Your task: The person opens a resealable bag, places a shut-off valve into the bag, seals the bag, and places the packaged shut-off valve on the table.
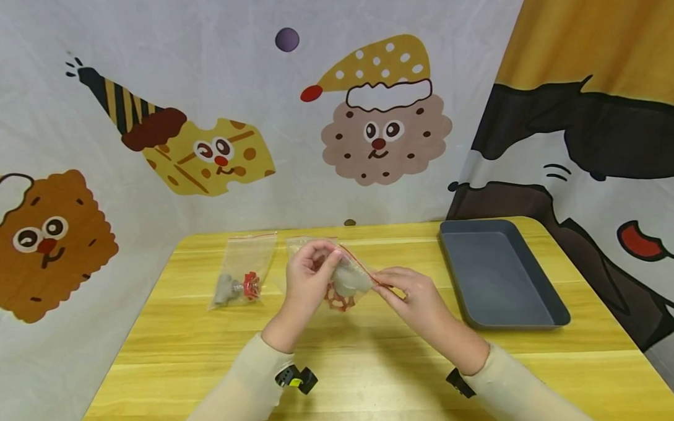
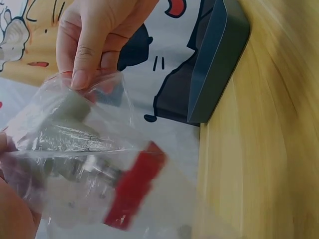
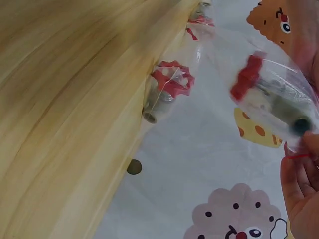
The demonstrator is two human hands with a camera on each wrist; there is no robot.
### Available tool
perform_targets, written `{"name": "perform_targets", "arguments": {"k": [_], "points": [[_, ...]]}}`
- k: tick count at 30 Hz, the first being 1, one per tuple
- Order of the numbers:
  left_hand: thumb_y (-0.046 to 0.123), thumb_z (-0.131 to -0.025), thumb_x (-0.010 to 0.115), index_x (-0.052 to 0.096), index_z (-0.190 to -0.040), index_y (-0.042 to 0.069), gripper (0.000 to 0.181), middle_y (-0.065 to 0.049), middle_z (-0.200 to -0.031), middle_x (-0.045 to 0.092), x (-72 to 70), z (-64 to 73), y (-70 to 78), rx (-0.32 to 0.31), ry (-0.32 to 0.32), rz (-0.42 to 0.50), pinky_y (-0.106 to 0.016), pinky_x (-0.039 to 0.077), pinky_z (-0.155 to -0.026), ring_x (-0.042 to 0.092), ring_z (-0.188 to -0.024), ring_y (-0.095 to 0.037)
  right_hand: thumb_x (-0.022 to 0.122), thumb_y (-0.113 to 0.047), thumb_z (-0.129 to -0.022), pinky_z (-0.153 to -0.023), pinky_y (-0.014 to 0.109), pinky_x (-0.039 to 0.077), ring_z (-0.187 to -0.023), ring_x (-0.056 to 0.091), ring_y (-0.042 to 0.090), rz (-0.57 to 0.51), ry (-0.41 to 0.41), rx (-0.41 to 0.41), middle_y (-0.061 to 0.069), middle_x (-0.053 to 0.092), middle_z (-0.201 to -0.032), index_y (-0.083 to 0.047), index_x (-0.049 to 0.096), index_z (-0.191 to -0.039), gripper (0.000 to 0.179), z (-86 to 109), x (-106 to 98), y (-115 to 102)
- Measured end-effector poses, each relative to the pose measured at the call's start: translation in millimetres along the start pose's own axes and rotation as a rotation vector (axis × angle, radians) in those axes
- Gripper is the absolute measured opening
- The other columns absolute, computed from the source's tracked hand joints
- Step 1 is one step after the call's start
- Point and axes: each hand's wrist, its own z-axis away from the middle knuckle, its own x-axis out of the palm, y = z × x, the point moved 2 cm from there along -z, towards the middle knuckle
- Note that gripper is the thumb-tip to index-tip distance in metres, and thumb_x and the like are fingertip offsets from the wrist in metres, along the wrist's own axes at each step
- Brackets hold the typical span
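Observation:
My left hand [image 1: 308,279] pinches one side of a clear zip bag [image 1: 355,275] with a red seal line, held above the table. At its other corner, my right hand [image 1: 409,291] grips the seal edge between thumb and fingers. Inside the bag is a grey pipe valve [image 3: 284,104] with a red handwheel [image 2: 134,186], blurred through the plastic. A second bagged valve [image 3: 169,87] lies on the table behind my hands, mostly covered by them in the head view. A third zip bag [image 1: 249,251] lies to the left, holding a grey valve [image 1: 225,290] with a red handwheel [image 1: 252,286].
A dark grey rectangular tray [image 1: 501,273] sits at the right of the wooden table [image 1: 348,383]. Behind the table's back edge hangs a white cloth [image 1: 289,113] with cartoon figures.

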Motion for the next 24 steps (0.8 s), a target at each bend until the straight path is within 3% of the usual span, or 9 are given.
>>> {"name": "perform_targets", "arguments": {"k": [7,10,13,16,21,24], "points": [[0.007,-0.091,0.061,0.058,-0.093,-0.006,0.013,-0.021,-0.082,0.069,-4.1,-0.1,-0.5,-0.023,-0.031,0.047,-0.020,0.051,-0.060,0.069,-0.076,-0.012,0.076,-0.003,-0.077,-0.062,0.020,0.052,-0.072,0.060,0.008,-0.068,0.034,0.072,-0.002,0.066,-0.080,-0.010,0.069,-0.087,0.014,-2.3,-3,4],[0.007,-0.091,0.060,0.059,-0.093,-0.006,0.014,-0.011,-0.083,0.072,-6.3,0.0,-0.5,-0.035,-0.034,0.075,-0.021,0.053,-0.065,0.070,-0.079,-0.013,0.076,-0.002,-0.077,-0.061,0.021,0.050,-0.069,0.057,0.007,-0.117,0.048,0.124,-0.002,0.063,-0.079,-0.007,0.064,-0.094,0.020,-3.6,-6,6],[0.007,-0.091,0.061,0.059,-0.094,-0.008,0.015,0.000,-0.084,0.073,-8.7,0.2,-1.7,-0.046,-0.037,0.107,-0.030,0.056,-0.079,0.070,-0.082,-0.014,0.074,-0.003,-0.079,-0.061,0.022,0.049,-0.069,0.057,0.008,-0.158,0.048,0.167,-0.002,0.062,-0.080,-0.007,0.064,-0.099,0.023,-4.9,-8,6],[0.004,-0.089,0.063,0.060,-0.093,-0.010,0.015,0.006,-0.084,0.072,-10.2,-0.7,-2.1,-0.044,-0.021,0.123,-0.033,0.057,-0.077,0.069,-0.079,-0.013,0.072,-0.006,-0.081,-0.062,0.023,0.050,-0.073,0.058,0.008,-0.173,0.029,0.198,-0.003,0.064,-0.084,-0.011,0.068,-0.100,0.019,-6.1,-11,7],[-0.002,-0.085,0.066,0.066,-0.087,0.000,0.003,-0.001,-0.087,0.068,-10.2,-2.0,1.6,-0.047,0.013,0.125,-0.026,0.057,-0.069,0.065,-0.076,-0.011,0.071,-0.006,-0.083,-0.063,0.021,0.048,-0.074,0.055,0.006,-0.205,-0.002,0.232,-0.005,0.064,-0.087,-0.011,0.070,-0.095,0.013,-7.8,-15,8],[0.000,-0.084,0.068,0.068,-0.084,0.004,0.004,-0.006,-0.089,0.067,-10.8,-1.7,2.7,-0.049,-0.002,0.111,-0.024,0.056,-0.069,0.066,-0.078,-0.010,0.069,0.000,-0.083,-0.062,0.021,0.047,-0.072,0.052,0.007,-0.244,-0.002,0.239,-0.002,0.063,-0.084,-0.009,0.069,-0.092,0.012,-10.8,-19,2]]}}
